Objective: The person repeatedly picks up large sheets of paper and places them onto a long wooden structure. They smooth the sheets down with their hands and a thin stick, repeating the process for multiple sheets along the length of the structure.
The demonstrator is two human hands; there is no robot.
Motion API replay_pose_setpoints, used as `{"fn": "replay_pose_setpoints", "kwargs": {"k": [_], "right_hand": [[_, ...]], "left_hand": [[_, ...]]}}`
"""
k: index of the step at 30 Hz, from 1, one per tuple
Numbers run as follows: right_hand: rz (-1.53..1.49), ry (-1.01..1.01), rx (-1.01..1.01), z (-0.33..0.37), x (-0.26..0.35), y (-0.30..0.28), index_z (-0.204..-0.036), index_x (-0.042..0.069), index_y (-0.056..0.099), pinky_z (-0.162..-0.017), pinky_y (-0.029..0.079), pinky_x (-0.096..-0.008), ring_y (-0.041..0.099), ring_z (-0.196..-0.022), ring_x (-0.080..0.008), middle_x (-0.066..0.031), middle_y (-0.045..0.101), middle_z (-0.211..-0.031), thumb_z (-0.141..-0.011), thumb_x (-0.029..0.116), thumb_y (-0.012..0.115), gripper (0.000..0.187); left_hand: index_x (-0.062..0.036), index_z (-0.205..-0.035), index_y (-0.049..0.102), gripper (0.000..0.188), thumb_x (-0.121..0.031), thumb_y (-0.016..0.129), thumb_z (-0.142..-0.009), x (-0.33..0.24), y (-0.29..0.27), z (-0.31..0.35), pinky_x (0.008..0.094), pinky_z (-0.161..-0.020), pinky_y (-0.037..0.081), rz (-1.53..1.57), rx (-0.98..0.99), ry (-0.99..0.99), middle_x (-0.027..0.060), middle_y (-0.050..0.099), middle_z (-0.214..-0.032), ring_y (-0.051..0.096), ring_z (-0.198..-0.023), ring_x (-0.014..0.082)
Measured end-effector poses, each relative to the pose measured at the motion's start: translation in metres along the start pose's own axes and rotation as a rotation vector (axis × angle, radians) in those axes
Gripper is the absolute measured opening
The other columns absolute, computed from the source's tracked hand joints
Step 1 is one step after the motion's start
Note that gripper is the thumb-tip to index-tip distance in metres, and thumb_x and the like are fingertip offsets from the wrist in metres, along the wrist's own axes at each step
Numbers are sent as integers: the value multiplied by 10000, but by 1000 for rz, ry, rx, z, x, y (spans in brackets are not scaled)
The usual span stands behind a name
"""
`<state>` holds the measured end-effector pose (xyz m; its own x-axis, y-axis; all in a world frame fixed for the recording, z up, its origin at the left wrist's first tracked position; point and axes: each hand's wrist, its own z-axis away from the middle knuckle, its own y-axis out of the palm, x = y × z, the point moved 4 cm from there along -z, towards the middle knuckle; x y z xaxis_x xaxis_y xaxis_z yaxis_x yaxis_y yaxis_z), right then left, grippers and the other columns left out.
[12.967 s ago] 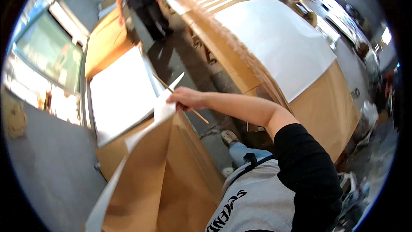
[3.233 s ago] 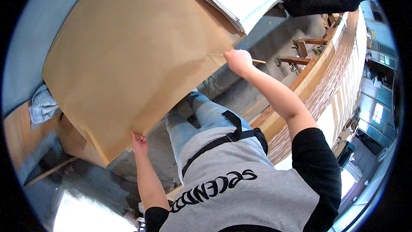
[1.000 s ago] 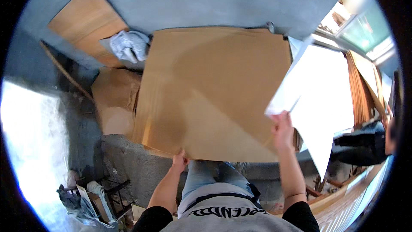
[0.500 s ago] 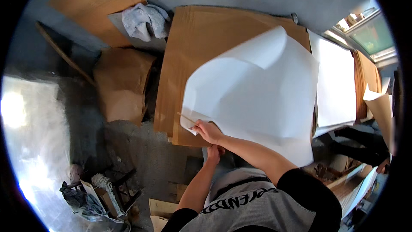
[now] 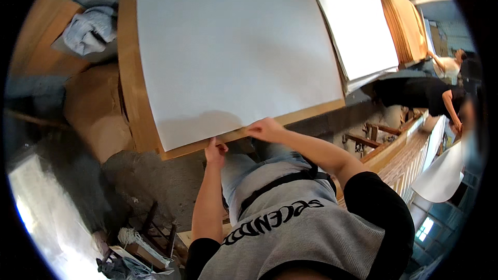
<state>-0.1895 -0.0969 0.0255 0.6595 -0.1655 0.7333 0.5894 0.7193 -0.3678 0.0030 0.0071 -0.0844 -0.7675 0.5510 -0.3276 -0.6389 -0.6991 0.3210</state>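
Observation:
A large white sheet (image 5: 233, 46) lies flat on a stack of brown cardboard (image 5: 136, 72), whose border shows along the left and near sides. My right hand (image 5: 267, 129) is closed in a pinch at the sheet's near edge, its fingertips pointing left. What it pinches is too small to make out; no stick is clearly visible there. Just to its left, my left hand (image 5: 216, 152) has its fingers curled at the cardboard's near edge, with the thumb up against the sheet's rim. Whatever lies inside those curled fingers is hidden.
Another white stack (image 5: 358, 26) and upright brown boards (image 5: 402, 21) stand to the right. A person in black (image 5: 420, 93) bends near a long wooden frame (image 5: 394, 161); someone else is beyond. Grey cloth (image 5: 91, 30) and folded cardboard (image 5: 96, 109) are at left.
The white sheet, curled up at its far side before, now lies flat. My right hand has moved from its left corner to the near edge; the thin stick it held no longer shows clearly.

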Motion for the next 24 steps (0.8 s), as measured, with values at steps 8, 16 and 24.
{"fn": "replay_pose_setpoints", "kwargs": {"k": [8,16,24], "right_hand": [[-1147,506,-988,103,-165,-110,-975,13,521,-360,249,-203,618,-820,-165,-61,598,-881,-792,166,586,247],[-1609,512,-995,67,-213,-123,-822,77,507,-344,232,-185,541,-610,-95,-18,554,-720,-804,222,594,170],[-1367,613,-911,61,-232,-140,-717,92,500,-321,259,-183,544,-529,-98,7,547,-647,-771,261,633,222]], "left_hand": [[-48,-859,511,246,-294,509,-850,-4,-9,-8,314,-426,373,-13,-70,44,66,533,-639,483,-470,180],[-65,-831,510,310,-371,557,-810,-12,13,11,275,-416,345,-96,-50,44,36,485,-644,445,-488,152],[-82,-886,518,286,-321,626,-771,-12,-20,27,242,-412,349,105,-149,92,30,505,-679,439,-466,128]]}}
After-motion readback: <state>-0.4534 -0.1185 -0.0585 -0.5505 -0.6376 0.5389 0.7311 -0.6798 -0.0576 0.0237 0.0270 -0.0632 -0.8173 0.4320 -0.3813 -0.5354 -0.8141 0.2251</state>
